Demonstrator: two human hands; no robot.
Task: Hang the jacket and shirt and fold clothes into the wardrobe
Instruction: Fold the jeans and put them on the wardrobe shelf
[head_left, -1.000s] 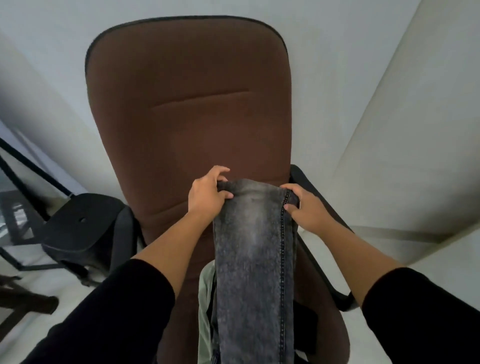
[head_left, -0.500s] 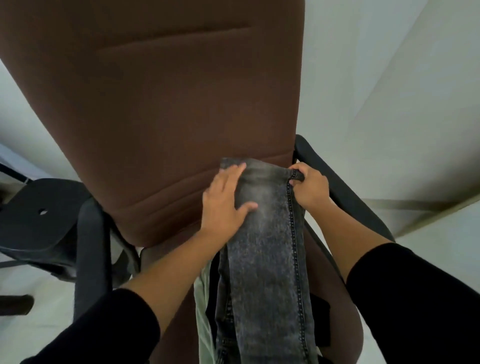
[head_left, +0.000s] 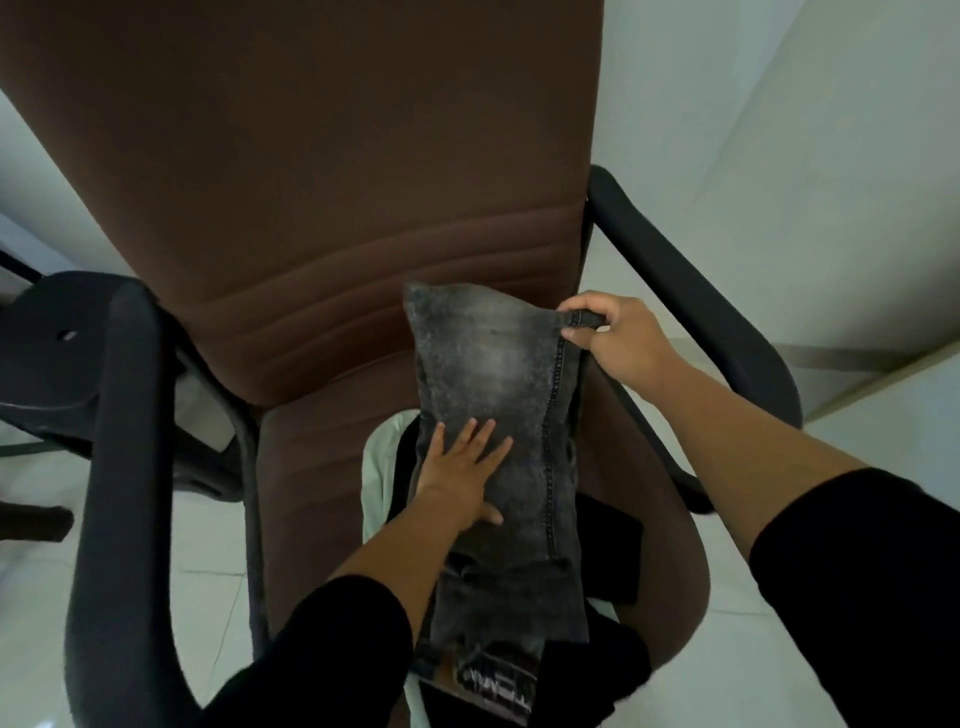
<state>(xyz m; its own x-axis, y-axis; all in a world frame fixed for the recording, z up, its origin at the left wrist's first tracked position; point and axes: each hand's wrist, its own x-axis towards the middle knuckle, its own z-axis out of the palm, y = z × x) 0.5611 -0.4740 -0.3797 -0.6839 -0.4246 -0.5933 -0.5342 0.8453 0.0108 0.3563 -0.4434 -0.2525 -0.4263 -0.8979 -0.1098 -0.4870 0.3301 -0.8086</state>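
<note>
A pair of grey washed jeans (head_left: 493, 364) lies lengthwise on the seat of a brown office chair (head_left: 311, 208), its far end reaching the backrest. My left hand (head_left: 460, 470) lies flat on the middle of the jeans, fingers spread. My right hand (head_left: 615, 338) pinches the far right corner of the jeans at the seam. Under the jeans lie a pale green garment (head_left: 379, 467) and a black garment (head_left: 608, 545), both mostly hidden.
Black armrests (head_left: 124, 467) (head_left: 701, 291) flank the seat on both sides. A black stool (head_left: 47, 343) stands to the left. White tiled floor (head_left: 197, 561) and pale walls (head_left: 779, 156) surround the chair.
The view tilted down toward the seat. My left hand slid from the far end of the jeans back to their middle and flattened. My right hand kept its grip on the corner.
</note>
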